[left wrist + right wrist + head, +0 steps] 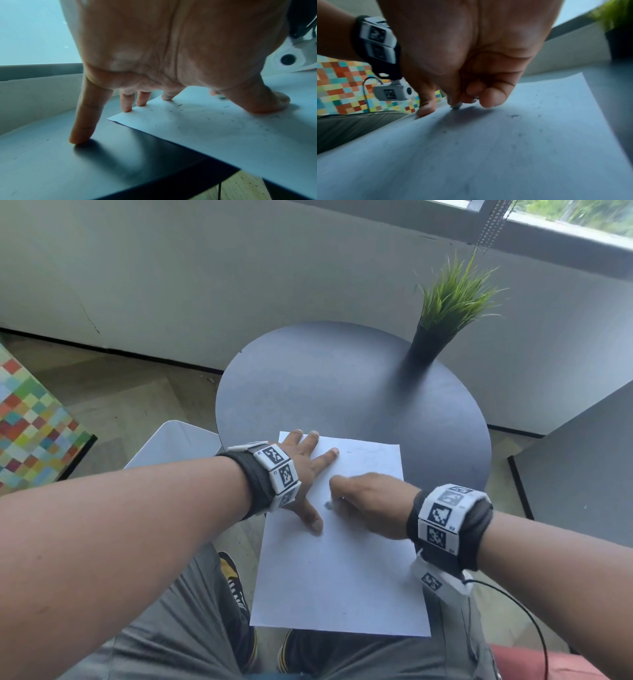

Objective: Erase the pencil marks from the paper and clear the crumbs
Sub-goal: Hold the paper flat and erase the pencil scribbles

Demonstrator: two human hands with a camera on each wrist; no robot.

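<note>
Two hands on paper (342,570); right fingers (491,97) pinch eraser (456,106) beside left thumb (313,520)

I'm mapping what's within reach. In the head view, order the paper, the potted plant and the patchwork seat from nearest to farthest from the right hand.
1. Paper: directly under the right hand.
2. Potted plant: at the table's far right edge.
3. Patchwork seat: far left, off the table.
</note>
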